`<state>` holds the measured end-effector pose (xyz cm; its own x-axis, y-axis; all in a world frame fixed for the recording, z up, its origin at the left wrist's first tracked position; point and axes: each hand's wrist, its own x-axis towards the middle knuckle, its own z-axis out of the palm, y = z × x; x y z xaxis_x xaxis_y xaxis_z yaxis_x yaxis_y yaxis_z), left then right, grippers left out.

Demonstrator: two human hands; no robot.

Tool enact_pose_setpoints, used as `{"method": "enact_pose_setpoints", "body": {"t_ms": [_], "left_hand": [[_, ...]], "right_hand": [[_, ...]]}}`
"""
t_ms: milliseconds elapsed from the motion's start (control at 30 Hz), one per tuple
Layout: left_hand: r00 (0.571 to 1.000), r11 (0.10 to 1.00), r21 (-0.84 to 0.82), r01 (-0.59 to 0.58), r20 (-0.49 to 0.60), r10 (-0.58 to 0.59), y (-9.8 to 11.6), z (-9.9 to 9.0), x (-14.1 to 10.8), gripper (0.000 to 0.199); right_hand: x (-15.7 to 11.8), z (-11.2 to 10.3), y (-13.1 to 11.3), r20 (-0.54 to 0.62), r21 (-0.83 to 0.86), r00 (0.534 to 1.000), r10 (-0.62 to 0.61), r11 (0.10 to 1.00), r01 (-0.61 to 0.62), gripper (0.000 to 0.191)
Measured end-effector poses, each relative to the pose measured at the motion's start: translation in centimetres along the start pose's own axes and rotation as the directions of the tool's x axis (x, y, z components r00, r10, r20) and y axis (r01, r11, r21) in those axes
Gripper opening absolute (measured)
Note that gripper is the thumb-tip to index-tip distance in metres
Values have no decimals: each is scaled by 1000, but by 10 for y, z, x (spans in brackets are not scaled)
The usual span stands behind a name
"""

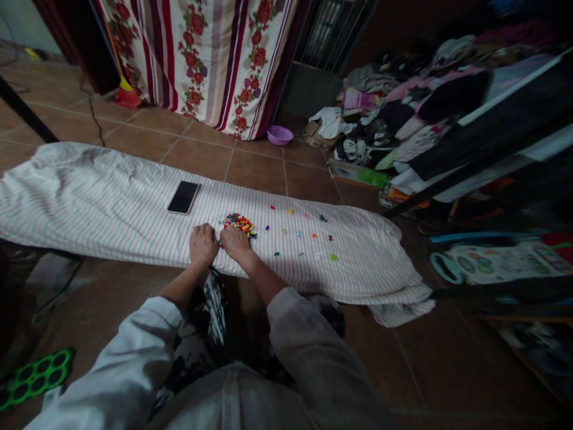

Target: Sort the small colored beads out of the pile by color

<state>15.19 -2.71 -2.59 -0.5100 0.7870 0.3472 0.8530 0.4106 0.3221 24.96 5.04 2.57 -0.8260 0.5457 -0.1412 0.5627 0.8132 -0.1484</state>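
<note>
Seems to pick through the pile of small coloured pieces [242,223], under and just beyond the curled right hand [235,241]; holds the left hand [205,243], also curled, beside it. Impossible to say if grasping any. Next, probably needs a precise pinch. Has scattered pieces [333,257] rightward of both; beyond the left hand, a phone [184,197] on striped cloth [129,209], not obstructing.

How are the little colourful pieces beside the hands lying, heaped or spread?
Heaped: the colourful pieces crowd closely together by the right hand.

Top centre, a floral striped curtain [217,60]; upper middle, a purple plastic basin [280,136]; upper right, heaped clothes [403,113]; left of centre, a black-screened smartphone [184,197].
</note>
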Motion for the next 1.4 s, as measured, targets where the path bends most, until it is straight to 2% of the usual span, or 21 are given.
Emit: {"method": "enact_pose_setpoints", "body": {"t_ms": [267,367,533,633,767,867,967,1133,1267,1400], "left_hand": [[1000,1000,15,-1,-2,1,1,0,1,23],[1000,1000,11,2,0,-2,1,0,1,24],[1000,999,37,-17,-11,17,-1,1,1,25],[999,998,56,-22,-23,23,-2,3,0,25],[999,997,73,-23,-37,26,-2,3,0,23],[999,997,73,-18,-36,20,0,2,0,23],[999,998,55,-2,-38,4,0,1,0,20],[1000,999,46,-11,-26,12,0,-1,0,17],[999,999,45,-11,-36,12,0,-1,-1,18],[999,998,56,-16,-31,18,-1,-2,0,19]], "right_hand": [[4,-1,-2,26,53,996,90,994,-92,27],[3,-2,0,16,89,996,87,992,-88,25],[-3,1,6,-145,224,988,60,974,-26,17],[-5,5,10,-231,373,969,84,928,8,12],[-9,16,22,-266,603,942,205,798,-4,6],[-20,28,38,-306,688,896,320,725,-24,4],[-37,38,58,-362,719,830,424,694,-41,7],[-75,39,95,-459,668,711,533,735,-120,15],[-103,36,128,-520,596,644,561,778,-196,20],[-128,41,158,-535,578,564,629,760,-298,23]]}}
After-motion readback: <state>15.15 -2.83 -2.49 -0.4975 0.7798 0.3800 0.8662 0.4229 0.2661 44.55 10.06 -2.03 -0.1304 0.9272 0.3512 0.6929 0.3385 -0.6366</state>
